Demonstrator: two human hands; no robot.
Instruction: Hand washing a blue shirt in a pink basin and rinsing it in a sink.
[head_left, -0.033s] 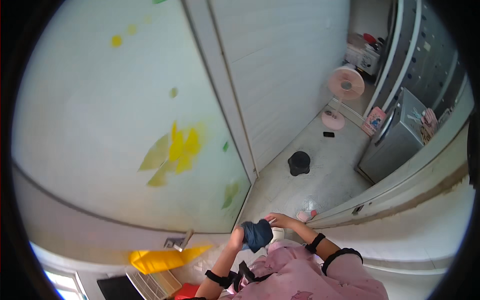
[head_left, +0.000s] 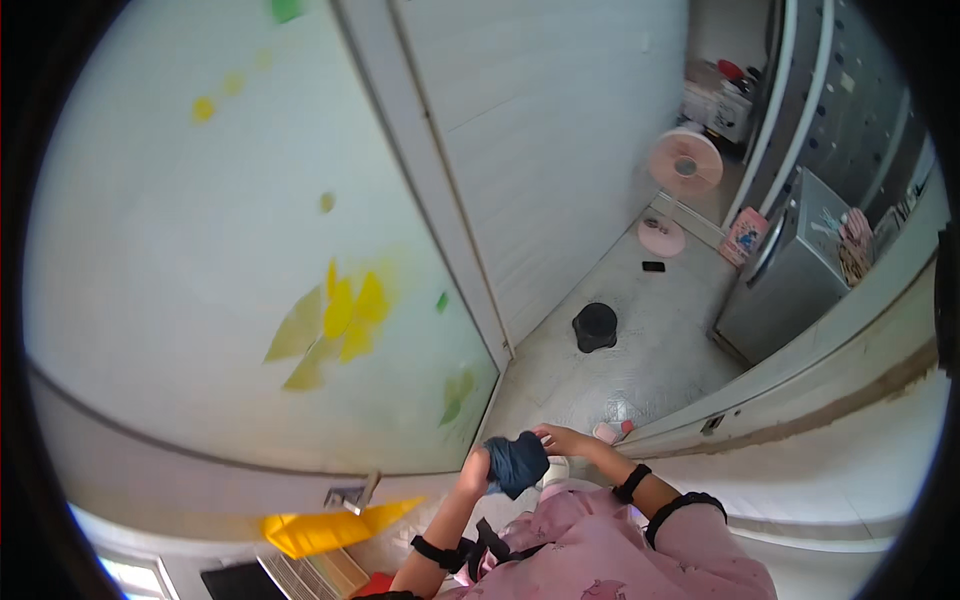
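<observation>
A dark blue bundled cloth (head_left: 515, 463) is held up in front of my chest with both hands. My left hand (head_left: 474, 470) grips its left side, and my right hand (head_left: 560, 438) rests on its top right with the fingers curled over it. Black bands circle both wrists, and my pink top fills the lower edge. Below the cloth a white object shows partly, too hidden to identify.
A frosted glass panel with yellow and green leaf decals (head_left: 340, 320) stands left, beside a white door frame (head_left: 440, 220). On the grey floor lie a black round object (head_left: 595, 327) and a small black item (head_left: 653, 266). A pink fan (head_left: 685, 165), a grey appliance (head_left: 785, 275), and a yellow item (head_left: 320, 527) are around.
</observation>
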